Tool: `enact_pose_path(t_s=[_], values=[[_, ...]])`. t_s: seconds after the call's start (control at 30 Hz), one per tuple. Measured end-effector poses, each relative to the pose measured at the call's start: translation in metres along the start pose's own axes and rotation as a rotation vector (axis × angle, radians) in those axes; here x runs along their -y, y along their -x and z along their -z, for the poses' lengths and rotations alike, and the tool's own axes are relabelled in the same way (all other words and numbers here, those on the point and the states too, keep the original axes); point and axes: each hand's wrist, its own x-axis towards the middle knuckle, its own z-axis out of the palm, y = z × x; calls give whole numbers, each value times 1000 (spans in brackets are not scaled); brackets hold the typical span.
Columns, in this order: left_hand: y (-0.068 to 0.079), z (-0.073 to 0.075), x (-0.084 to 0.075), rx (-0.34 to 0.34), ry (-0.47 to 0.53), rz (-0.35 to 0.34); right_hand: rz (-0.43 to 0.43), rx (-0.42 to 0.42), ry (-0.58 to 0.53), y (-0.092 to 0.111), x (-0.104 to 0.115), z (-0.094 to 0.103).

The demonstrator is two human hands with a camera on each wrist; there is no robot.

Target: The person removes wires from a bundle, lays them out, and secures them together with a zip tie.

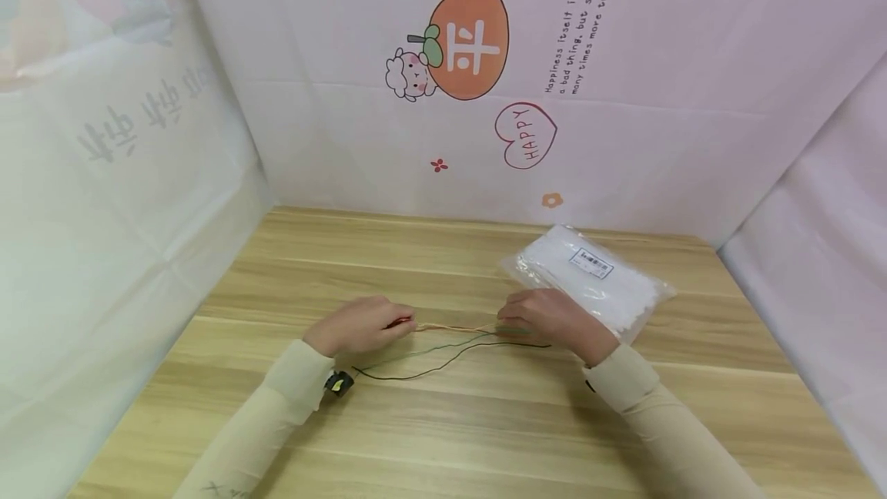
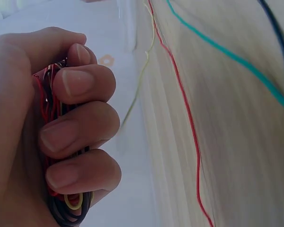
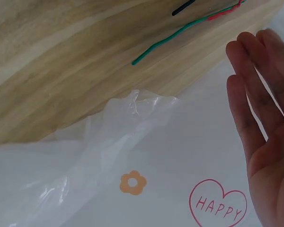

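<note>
On a wood-grain table [image 1: 485, 437], a person's left hand [image 1: 363, 326] grips a bundle of wires [image 2: 66, 216], fingers curled tightly over its looped coils, while loose lengths run across toward the right hand [image 1: 554, 320]. The right hand's visible fingers are nearly straight and slightly parted; whether its thumb and forefinger, out of the wrist view, pinch the yellow strand [image 2: 141, 78] cannot be told. The red strand [image 2: 191, 125] runs near the yellow one, its end seemingly against the green strand [image 3: 155, 46], whose own tip lies free. Nearest the person, the black strand [image 1: 444, 366] bows away from the others. A tangle looks the likeliest trouble: pulling one length while red and green overlap could drag both along. A relaxed left grip might let the coils spring loose, and too hard a tug could kink the thin yellow wire. The clear plastic packet [image 1: 589, 283], close behind the right hand, could snag a stray end or be nudged by the forearm.
</note>
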Motion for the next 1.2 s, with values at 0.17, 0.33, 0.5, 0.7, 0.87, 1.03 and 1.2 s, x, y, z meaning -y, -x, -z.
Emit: enact_pose_path(t_s=[0.17,0.33,0.5,0.7,0.87,1.03,1.2], values=[[-9,-3,-6,16,3,-11,-86,-4,-63,-1,3,2],[-17,-5,-11,8,8,-28,-74,-75,-64,-9,11,4],[-25,-8,-19,6,28,-25,-27,-123,-83,-20,22,4],[-31,-10,-26,9,53,-29,59,-200,-99,-37,35,3],[-38,-13,-28,0,64,-68,81,-233,-91,-46,46,3],[-41,-14,-33,3,96,-82,60,-230,-104,-51,54,5],[-43,-14,-39,-3,88,-82,31,-220,-168,-52,60,4]])
